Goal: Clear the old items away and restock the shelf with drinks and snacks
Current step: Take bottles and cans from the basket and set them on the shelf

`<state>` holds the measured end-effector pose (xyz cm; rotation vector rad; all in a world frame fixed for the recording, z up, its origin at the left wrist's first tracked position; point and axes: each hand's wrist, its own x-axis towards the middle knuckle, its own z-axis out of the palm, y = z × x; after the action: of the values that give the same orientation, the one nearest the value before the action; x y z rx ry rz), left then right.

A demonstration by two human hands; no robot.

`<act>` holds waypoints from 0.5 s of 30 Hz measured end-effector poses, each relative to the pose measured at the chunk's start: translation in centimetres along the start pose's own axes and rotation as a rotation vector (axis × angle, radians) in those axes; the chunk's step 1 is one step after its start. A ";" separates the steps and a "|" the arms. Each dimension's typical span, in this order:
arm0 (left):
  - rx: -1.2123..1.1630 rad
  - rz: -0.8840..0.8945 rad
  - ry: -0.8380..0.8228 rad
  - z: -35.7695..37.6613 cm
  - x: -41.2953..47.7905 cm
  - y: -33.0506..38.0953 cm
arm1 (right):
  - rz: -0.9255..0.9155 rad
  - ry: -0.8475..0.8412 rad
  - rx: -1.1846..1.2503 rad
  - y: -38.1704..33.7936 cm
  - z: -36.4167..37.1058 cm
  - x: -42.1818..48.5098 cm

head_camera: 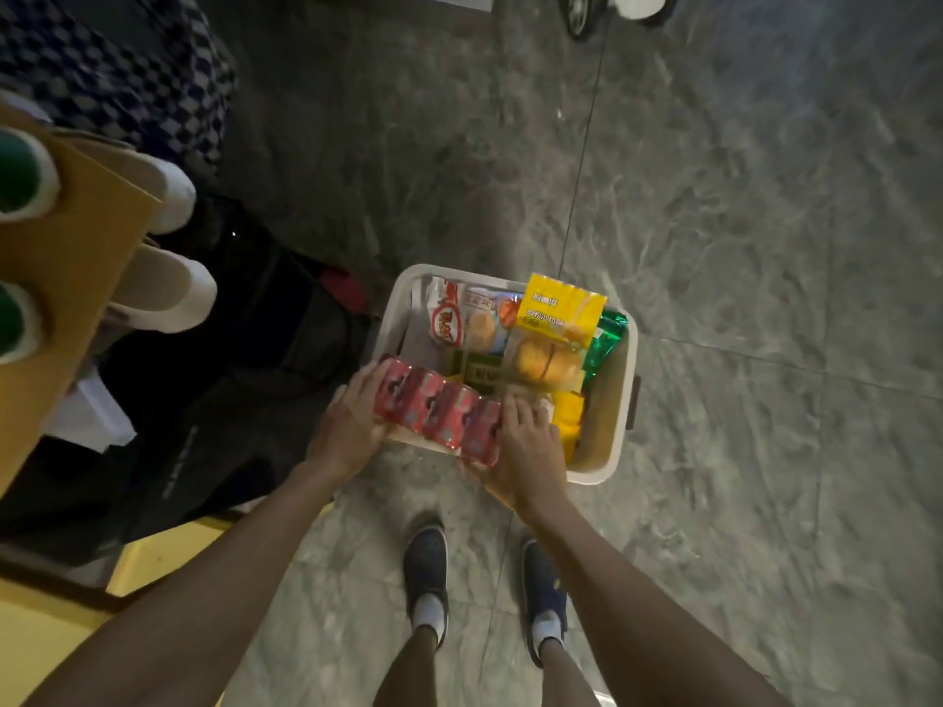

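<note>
Four red cans are gripped by curled fingers of left hand and right hand, over one bin flanked by one black bag.

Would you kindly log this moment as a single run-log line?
left hand: holds left end of red can row | right hand: holds right end | bin: on floor, contains snack packs
</note>
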<state>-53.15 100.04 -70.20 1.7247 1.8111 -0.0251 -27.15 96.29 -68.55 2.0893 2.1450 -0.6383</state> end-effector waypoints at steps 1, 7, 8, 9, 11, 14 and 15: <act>-0.009 -0.003 0.017 0.2 0.1 -0.1 | -0.010 0.006 0.010 0.1 -0.1 0.0; -0.086 -0.002 -0.067 -1.6 0.1 0.2 | -0.075 -0.053 0.105 0.5 -1.5 0.6; -0.087 0.004 -0.084 -2.2 -0.2 0.3 | -0.076 -0.081 0.141 0.5 -2.3 0.5; -0.088 0.017 -0.091 -3.0 -0.7 0.6 | -0.077 -0.107 0.184 0.5 -3.2 0.3; -0.086 0.049 -0.081 -4.6 -1.6 1.3 | -0.070 -0.164 0.287 0.5 -5.3 -0.4; -0.163 0.077 -0.077 -7.5 -3.3 2.8 | -0.050 -0.192 0.387 0.6 -9.2 -1.4; -0.196 0.076 -0.083 -8.5 -3.9 3.3 | -0.051 -0.181 0.410 0.6 -10.5 -1.9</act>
<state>-53.97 100.58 -60.38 1.6284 1.6301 0.1074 -24.04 98.15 -58.52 2.0547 2.1103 -1.3157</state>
